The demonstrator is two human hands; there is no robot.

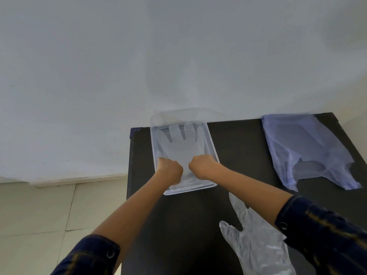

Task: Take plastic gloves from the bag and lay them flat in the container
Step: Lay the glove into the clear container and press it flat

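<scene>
A clear plastic container (212, 147) sits on the black table (238, 147), its far end over the table's back edge. A clear plastic glove (179, 145) lies flat inside it, fingers pointing away from me. My left hand (169, 169) and my right hand (201, 165) are both in the container's near half, fingers curled down onto the glove's cuff end. A second clear glove (258, 241) lies on the table near me, partly under my right sleeve. The pale blue plastic bag (303, 147) lies flattened at the table's far right.
The table stands against a white wall (119, 76). Tiled floor (39, 215) shows to the left of the table's left edge. Bare black tabletop lies between the container and the bag.
</scene>
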